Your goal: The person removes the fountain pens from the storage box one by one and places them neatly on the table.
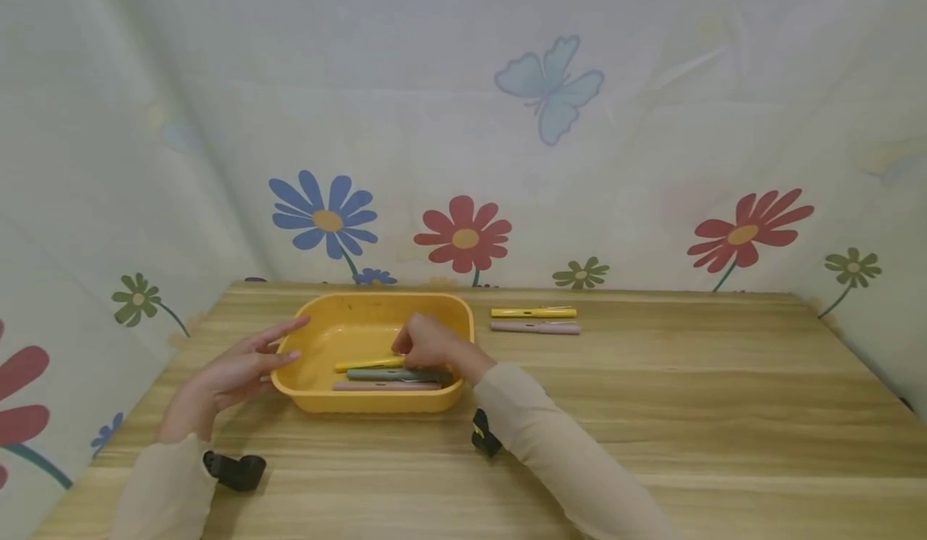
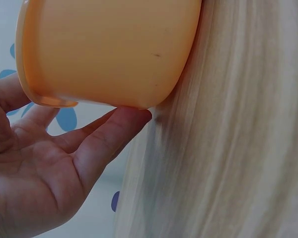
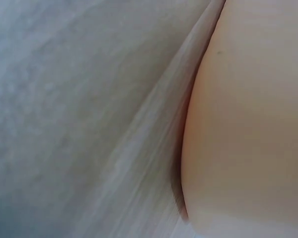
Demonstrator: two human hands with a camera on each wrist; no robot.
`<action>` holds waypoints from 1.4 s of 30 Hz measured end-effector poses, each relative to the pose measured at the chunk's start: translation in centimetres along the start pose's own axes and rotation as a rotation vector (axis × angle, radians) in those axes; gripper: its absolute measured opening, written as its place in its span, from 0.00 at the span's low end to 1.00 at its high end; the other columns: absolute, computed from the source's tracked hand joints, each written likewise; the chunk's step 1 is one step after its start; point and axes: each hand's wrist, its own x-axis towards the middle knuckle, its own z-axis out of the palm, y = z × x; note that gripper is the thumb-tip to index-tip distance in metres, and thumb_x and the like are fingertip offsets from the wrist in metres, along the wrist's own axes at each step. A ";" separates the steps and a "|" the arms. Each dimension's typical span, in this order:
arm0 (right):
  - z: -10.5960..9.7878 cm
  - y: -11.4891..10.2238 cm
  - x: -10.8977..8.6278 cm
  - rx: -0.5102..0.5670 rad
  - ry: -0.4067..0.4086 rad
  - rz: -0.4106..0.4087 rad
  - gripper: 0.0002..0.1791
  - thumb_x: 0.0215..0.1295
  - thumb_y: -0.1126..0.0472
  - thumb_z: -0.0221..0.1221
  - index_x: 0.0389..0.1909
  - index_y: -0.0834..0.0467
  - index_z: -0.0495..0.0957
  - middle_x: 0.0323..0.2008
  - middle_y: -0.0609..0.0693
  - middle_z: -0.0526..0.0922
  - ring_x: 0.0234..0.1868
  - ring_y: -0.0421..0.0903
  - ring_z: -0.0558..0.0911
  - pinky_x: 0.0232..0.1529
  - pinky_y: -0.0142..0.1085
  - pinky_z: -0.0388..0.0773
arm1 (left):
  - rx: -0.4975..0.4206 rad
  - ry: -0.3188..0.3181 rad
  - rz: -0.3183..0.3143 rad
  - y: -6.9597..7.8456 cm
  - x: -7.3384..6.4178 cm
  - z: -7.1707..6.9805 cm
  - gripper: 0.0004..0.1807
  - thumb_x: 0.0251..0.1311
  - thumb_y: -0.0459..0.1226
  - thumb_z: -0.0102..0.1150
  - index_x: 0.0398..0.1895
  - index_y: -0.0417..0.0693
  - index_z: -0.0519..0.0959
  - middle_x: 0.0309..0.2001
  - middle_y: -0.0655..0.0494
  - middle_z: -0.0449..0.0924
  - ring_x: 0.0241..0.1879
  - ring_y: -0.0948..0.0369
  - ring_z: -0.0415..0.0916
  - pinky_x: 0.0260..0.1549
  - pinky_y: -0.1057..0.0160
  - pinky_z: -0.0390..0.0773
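On the table stands a yellow plastic basin. My left hand holds its left end, with fingertips over the rim and other fingers against the outer wall in the left wrist view. Inside the basin, my right hand has curled fingers at the right end of a yellow pen and appears to pinch it; the fingertips are partly hidden. A grey-green pen and a pink pen lie side by side just below it. Only the basin's outer wall and the tabletop show in the right wrist view.
Right of the basin, another yellow pen and another pink pen lie parallel on the wooden table. A flower-printed cloth hangs behind the table. Black wrist cameras are strapped near both cuffs.
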 end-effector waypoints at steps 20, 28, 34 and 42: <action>-1.4 -0.1 -0.9 -0.033 0.020 -0.138 0.12 0.48 0.76 0.58 0.34 0.65 0.84 0.22 0.49 0.80 0.21 0.39 0.66 0.22 0.23 0.63 | -0.002 0.005 -0.006 0.0 0.2 0.2 0.37 0.64 0.39 0.50 0.71 0.54 0.45 0.70 0.37 0.30 0.61 0.40 0.56 0.48 0.54 0.75; -3.3 0.3 -1.8 -0.018 0.065 -0.183 0.14 0.53 0.73 0.59 0.42 0.67 0.80 0.39 0.56 0.83 0.38 0.45 0.80 0.40 0.28 0.76 | 0.002 0.008 -0.011 0.0 0.2 0.2 0.37 0.64 0.39 0.50 0.72 0.54 0.44 0.71 0.38 0.30 0.62 0.39 0.55 0.48 0.54 0.74; -4.8 0.7 -3.0 0.043 0.121 -0.200 0.14 0.54 0.73 0.59 0.43 0.69 0.79 0.41 0.58 0.83 0.42 0.49 0.81 0.43 0.30 0.77 | -0.008 0.002 -0.004 0.1 0.2 0.1 0.36 0.64 0.38 0.49 0.72 0.54 0.44 0.71 0.38 0.31 0.61 0.40 0.57 0.48 0.54 0.75; -6.3 1.5 -4.9 0.061 0.198 -0.209 0.13 0.53 0.72 0.61 0.42 0.69 0.80 0.40 0.59 0.83 0.41 0.49 0.82 0.41 0.30 0.78 | -0.003 0.007 -0.011 0.0 0.2 0.1 0.36 0.64 0.38 0.49 0.72 0.55 0.44 0.70 0.38 0.32 0.57 0.45 0.63 0.48 0.55 0.75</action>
